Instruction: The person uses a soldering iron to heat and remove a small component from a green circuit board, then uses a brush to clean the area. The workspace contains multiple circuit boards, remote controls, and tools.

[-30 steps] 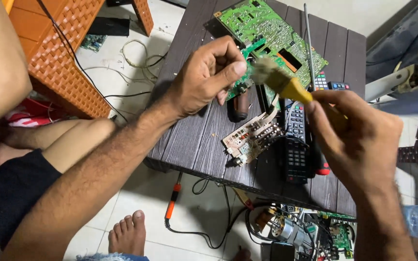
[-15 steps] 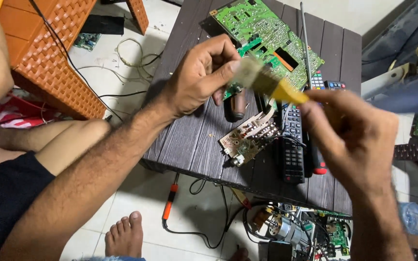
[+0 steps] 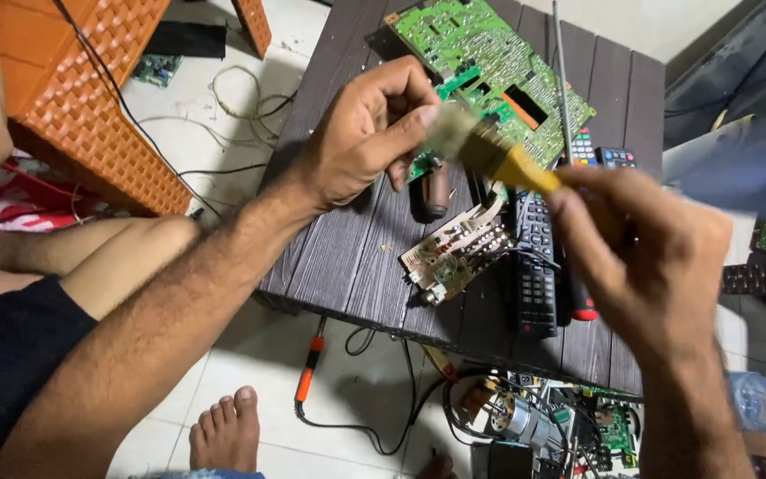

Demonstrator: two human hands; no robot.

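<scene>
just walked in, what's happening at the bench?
A person sits at a low dark table. The left hand pinches a small green circuit board above the tabletop. The right hand holds a yellow-handled brush, its bristles at the left fingertips and the board. On the table lie a large green circuit board, a beige board, a dark cylindrical part and a black remote.

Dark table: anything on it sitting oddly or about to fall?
Yes. The small beige circuit board lies askew near the front edge of the dark table, beside the black remote. The left hand holds a small green board; the right hand holds a yellow-handled brush.
</scene>
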